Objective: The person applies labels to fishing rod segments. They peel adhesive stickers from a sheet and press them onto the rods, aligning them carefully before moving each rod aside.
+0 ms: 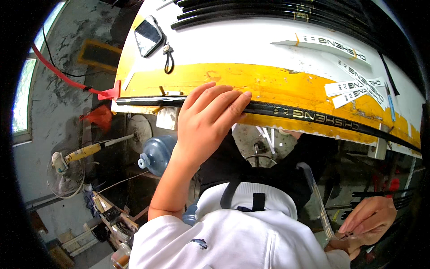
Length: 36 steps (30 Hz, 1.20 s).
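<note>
A long glossy black rod [273,109] with gold lettering lies along the near edge of the table, across nearly its whole width. My left hand [209,110] is closed over the rod left of its middle, fingers on the far side. Down at the lower right, beside my body, my right hand [371,217] has its fingers pinched together. Something small and dark shows at its fingertips, too small to name. Next to those fingers is the lower end of a clear plastic strip [320,197]. The rod's left end reaches a red clamp-like piece [110,92].
On the white and yellow table [233,49] lie a phone [148,36] with a strap, several black rods [251,12], printed white strips [354,87] and a blue pen [390,105]. A small post [380,142] stands at the near right edge. Below are a blue water jug [157,154] and a fan [66,172].
</note>
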Motion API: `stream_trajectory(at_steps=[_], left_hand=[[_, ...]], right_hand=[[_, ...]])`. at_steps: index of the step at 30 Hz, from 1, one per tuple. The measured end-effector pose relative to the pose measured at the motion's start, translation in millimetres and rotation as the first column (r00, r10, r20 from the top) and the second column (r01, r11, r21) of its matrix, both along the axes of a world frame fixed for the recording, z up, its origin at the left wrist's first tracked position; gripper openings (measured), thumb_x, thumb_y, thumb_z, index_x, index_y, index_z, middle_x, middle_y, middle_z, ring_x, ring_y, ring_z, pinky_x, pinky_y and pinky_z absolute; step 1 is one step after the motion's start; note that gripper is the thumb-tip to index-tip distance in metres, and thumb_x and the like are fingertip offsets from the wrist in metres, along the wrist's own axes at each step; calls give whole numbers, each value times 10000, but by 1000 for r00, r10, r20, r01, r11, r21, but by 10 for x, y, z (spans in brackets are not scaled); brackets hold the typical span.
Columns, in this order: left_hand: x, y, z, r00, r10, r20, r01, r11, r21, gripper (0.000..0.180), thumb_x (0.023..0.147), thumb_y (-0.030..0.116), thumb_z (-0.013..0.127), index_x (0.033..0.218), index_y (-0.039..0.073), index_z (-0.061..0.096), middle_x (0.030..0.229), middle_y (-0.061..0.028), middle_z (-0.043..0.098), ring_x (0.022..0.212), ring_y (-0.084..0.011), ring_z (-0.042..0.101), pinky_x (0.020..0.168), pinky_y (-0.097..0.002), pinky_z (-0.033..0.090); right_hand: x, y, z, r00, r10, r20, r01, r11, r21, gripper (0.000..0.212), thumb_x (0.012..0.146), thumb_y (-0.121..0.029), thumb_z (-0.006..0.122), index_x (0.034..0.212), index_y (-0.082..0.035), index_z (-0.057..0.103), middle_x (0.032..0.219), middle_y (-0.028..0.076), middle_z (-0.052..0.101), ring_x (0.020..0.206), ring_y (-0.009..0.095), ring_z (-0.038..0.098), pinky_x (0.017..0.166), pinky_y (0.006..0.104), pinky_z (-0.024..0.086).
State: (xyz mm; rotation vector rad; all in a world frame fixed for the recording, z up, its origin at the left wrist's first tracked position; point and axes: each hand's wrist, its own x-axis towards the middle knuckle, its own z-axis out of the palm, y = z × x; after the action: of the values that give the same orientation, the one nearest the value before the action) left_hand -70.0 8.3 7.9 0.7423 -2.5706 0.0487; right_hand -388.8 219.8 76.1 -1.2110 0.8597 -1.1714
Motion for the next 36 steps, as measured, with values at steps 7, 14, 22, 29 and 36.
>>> stream_trajectory(at_steps=[7,14,22,29,36], left_hand=[[323,-87,-40,1000,24,7,-24,1000,-15,423,758,179,728,1172,120,671,1059,-47,686,1007,-240,652,916,-408,495],[352,-25,139,968,-135,-211,152,986,67,579,835,455,656,1261,66,611,1208,-94,652,1161,-297,596,957,-407,473],[-216,731,91,677,-151,-720,733,223,643,521,810,357,769,1181,33,599,925,-47,665,916,-231,649,971,-433,438],[161,709,63,816,97,-569,548,178,817,112,866,85,713,846,8,633,802,-43,638,730,-121,584,666,-252,456],[352,799,126,743,342,-575,555,165,815,158,902,119,685,870,3,583,785,-7,580,731,-88,512,705,-243,436]], right_hand=[[57,-46,-86,994,112,-16,-113,993,-36,219,667,90,817,772,63,627,795,192,636,663,281,712,592,383,637],[464,-328,148,988,62,-142,-52,996,73,204,691,61,804,850,40,678,824,199,684,702,281,695,652,369,581],[737,-388,348,938,-39,-346,23,998,-52,158,671,40,811,787,-7,714,763,115,698,620,200,674,543,275,539],[525,-128,392,929,-337,-155,324,940,-105,243,824,-67,728,883,6,503,797,128,522,524,160,568,414,236,528],[446,16,257,862,-448,-238,438,894,-95,279,869,-158,685,923,-19,449,809,93,482,495,107,483,367,188,436]])
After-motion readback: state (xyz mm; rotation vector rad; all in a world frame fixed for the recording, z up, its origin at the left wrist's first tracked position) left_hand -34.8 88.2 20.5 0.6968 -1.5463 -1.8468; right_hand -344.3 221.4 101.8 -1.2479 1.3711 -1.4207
